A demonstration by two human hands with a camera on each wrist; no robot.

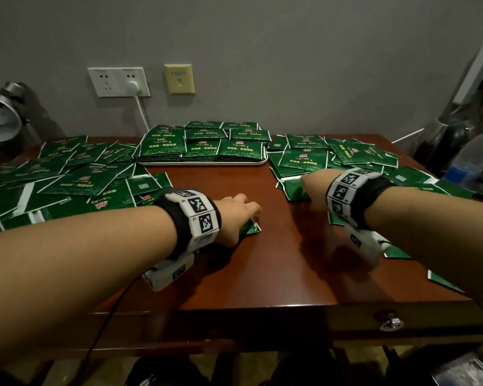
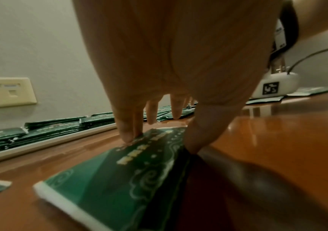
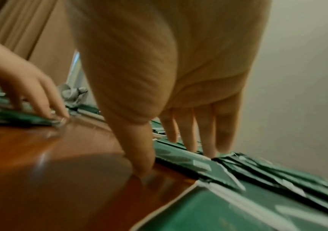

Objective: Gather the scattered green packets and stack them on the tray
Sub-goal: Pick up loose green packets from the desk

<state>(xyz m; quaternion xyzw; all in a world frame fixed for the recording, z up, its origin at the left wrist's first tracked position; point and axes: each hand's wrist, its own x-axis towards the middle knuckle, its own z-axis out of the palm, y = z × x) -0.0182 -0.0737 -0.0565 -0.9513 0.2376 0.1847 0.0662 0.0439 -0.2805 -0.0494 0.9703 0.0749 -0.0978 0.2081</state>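
Many green packets [image 1: 89, 178], wooden desk [image 1: 276, 263], grey wall [image 1: 290, 51]

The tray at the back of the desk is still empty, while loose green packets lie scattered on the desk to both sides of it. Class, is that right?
Not quite. The tray is not empty: the head view shows it already covered with stacked green packets. The rest holds: loose packets lie scattered on the desk to both sides.

Grey wall [image 1: 290, 51] behind a glossy red-brown desk [image 1: 276, 246] with a keyed drawer [image 1: 391, 323], white double socket [image 1: 119, 81] with one plug in, beige data port [image 1: 179, 78] beside it, metal lamp [image 1: 0, 115] far left, dim light.
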